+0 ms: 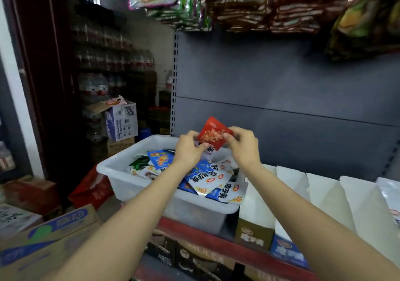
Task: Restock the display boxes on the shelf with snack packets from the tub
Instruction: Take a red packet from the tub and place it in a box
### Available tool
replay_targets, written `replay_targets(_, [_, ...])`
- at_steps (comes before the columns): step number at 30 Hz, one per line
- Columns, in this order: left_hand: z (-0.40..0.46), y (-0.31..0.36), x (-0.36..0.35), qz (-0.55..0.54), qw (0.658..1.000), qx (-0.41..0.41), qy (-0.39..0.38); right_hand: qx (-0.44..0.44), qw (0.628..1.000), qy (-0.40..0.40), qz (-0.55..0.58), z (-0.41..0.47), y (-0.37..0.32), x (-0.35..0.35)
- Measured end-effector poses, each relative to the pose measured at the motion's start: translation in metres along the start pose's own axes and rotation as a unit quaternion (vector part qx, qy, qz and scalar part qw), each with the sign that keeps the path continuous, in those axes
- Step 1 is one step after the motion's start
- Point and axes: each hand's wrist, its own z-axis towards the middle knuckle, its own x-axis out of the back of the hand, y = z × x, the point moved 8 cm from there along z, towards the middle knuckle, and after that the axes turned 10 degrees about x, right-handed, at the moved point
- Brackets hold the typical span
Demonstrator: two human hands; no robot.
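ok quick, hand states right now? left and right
Left hand: closed, pinching the left edge of the red packet above the tub.
Right hand: closed, pinching the same packet's right edge.

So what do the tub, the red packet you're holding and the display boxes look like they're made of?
Tub: translucent whitish plastic, since the packets show dimly through its wall. Red packet, pinched between left hand and right hand: glossy printed film, probably plastic or foil laminate. Display boxes: printed cardboard, judging by the folded white flaps with a matte look.
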Motion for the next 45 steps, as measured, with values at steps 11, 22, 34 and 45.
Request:
replay_targets(11, [-0.113,0.04,0.016,-0.11,0.994,0.024,0.001,-0.099,0.963,0.11,0.226,-0.097,-0.038,0.094])
replay_targets(22, [-0.174,0.107,-0.041,-0.081,0.974,-0.182,-0.103,-0.046,0.983,-0.096,-0.149,-0.136,-0.016,0.162])
replay_targets(34, [-0.169,0.148,-0.116,-0.058,0.977,-0.175,-0.112,-0.159,0.981,0.075,0.088,-0.135,0.048,0.212])
replay_targets(45, [-0.134,0.124,-0.197,0.238,0.926,-0.187,-0.227,-0.128,0.991,0.021,-0.04,-0.097,0.086,0.216])
